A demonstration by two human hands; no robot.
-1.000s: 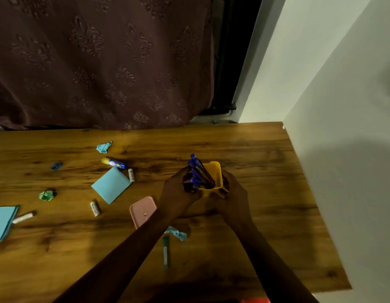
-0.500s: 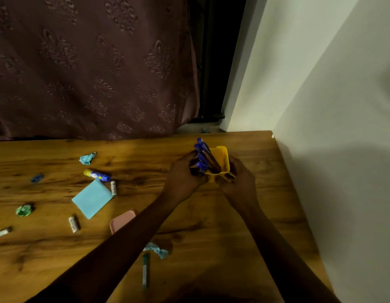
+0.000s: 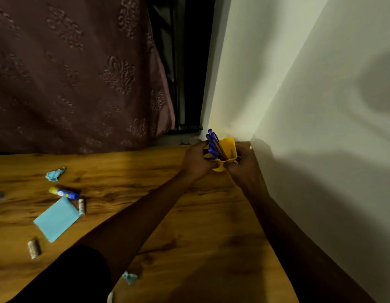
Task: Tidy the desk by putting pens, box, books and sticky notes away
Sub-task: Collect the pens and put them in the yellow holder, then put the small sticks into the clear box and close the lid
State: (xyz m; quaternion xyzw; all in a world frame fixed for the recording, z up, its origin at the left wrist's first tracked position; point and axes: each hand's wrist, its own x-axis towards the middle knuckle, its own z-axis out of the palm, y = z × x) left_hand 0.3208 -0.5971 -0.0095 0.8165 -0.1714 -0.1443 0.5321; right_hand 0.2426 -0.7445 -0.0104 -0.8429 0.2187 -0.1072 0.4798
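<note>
A yellow pen holder (image 3: 229,147) with several blue pens (image 3: 213,143) standing in it is held between both hands near the desk's far right corner. My left hand (image 3: 195,162) grips its left side and touches the pens. My right hand (image 3: 244,166) grips its right side. A blue sticky-note pad (image 3: 56,218) lies on the wooden desk (image 3: 189,226) at the left.
A blue and yellow glue stick (image 3: 64,193), two small white tubes (image 3: 81,206) (image 3: 34,249) and crumpled blue paper bits (image 3: 54,174) (image 3: 129,277) lie scattered on the left. A patterned curtain hangs behind. A white wall runs along the desk's right edge.
Both hands have carried the pen holder away from me, from mid-desk to the far right corner by the wall. The view has shifted right and upward.
</note>
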